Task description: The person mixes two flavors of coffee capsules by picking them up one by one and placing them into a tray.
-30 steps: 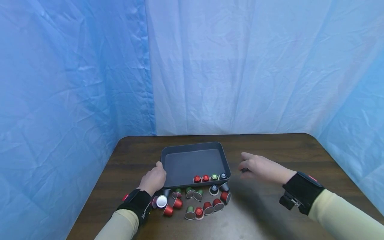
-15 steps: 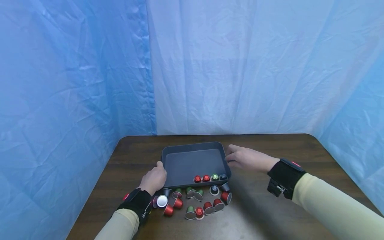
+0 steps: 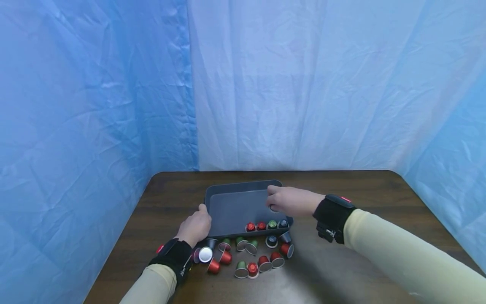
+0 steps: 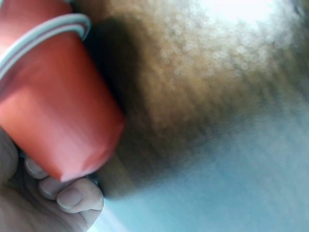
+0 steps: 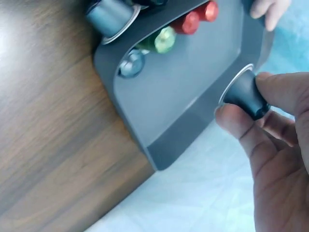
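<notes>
My right hand is over the right part of a dark grey tray. Thumb and fingertips pinch a dark coffee capsule with a silvery rim, seen best in the right wrist view. At the tray's left side, my left hand grips the edge. Along the tray's near wall stands a row: two red capsules, a green capsule and a dark blue capsule. In the left wrist view a red capsule looms large in front of the curled left fingers.
In front of the tray, several loose capsules lie on the brown wooden table, among them a green capsule, a red capsule and a white-lidded capsule. A blue-white curtain hangs behind the table and along both sides.
My right hand has moved left with the dark capsule, from beside the tray to above its right part. The left hand stays at the tray's edge.
</notes>
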Tool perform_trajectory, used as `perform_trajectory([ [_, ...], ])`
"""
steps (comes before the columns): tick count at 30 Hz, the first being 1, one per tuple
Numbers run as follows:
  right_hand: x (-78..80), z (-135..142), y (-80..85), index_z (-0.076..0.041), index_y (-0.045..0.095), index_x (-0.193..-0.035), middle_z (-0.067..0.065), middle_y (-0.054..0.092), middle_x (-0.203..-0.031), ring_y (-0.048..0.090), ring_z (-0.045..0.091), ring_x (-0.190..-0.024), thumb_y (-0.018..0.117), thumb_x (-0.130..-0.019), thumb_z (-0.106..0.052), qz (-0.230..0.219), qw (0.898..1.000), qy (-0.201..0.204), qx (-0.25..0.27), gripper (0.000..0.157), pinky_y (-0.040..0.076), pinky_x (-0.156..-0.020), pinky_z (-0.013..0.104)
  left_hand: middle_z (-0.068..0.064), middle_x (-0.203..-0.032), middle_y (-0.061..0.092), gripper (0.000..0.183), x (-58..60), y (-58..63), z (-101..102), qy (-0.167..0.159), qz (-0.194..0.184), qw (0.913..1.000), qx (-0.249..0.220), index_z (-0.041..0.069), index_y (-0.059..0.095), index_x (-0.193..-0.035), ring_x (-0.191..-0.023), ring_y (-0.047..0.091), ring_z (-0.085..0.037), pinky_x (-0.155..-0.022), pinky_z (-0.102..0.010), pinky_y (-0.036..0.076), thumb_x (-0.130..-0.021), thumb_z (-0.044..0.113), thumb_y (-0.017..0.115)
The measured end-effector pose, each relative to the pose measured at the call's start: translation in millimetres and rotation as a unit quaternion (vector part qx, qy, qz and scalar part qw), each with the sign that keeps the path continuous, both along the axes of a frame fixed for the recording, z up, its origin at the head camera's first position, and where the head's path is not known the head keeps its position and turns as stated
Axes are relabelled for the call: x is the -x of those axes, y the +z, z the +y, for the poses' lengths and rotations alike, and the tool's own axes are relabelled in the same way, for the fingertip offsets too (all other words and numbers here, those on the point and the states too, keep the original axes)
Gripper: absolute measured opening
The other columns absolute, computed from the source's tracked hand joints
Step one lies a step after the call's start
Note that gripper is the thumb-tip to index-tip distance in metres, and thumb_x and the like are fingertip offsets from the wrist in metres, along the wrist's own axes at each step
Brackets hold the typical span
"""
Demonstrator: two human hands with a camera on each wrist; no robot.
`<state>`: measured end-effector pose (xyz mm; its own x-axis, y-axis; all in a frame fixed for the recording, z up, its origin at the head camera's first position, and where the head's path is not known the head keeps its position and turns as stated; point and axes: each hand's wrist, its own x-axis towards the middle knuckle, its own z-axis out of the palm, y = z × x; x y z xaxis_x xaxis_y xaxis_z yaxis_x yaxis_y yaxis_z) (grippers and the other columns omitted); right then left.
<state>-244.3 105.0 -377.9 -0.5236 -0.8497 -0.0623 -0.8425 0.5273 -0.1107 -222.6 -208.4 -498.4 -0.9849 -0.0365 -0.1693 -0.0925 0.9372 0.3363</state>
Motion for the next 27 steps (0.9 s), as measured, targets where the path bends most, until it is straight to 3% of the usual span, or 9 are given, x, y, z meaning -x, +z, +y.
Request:
perform_trajectory([
  [8,5.1,-28.3,-7.3,-0.008,0.077,-0.11,0.0,0.05,-0.09,0.049,0.008,-0.077,0.071,-0.097,-0.014,0.031,0.997,0.059,-0.026,0.016,0.044,-0.067,0.02,-0.014,-0.082,0.064,0.038,0.6,1.7,1.7,0.012,-0.016,0.9998,-0.006,-0.004,0.039,-0.132,-0.074,0.066,-0.028,-0.067,-0.046,0.053,-0.108,0.023,0.049],
  [19,5.5,-61.2,-25.3,-0.008,0.077,-0.111,0.0,0.05,-0.091,0.05,0.009,-0.077,0.071,-0.097,-0.014,0.002,0.999,0.036,-0.019,0.016,0.045,-0.068,0.02,-0.015,-0.084,0.065,0.034,-0.1,1.4,0.1,0.008,-0.006,0.9999,-0.006,-0.004,0.04,-0.128,-0.078,0.068,-0.03,-0.07,-0.049,0.054,-0.107,0.022,0.049],
  [27,1.3,-78.1,-36.9,-0.011,0.077,-0.114,0.0,0.057,-0.098,0.058,0.006,-0.08,0.075,-0.094,-0.016,-0.006,1.0,0.005,0.0,0.021,0.051,-0.073,0.018,-0.016,-0.083,0.064,0.031,-0.3,1.2,-0.1,0.007,-0.002,1.0,-0.003,-0.003,0.041,-0.125,-0.077,0.069,-0.031,-0.068,-0.049,0.053,-0.108,0.021,0.048],
])
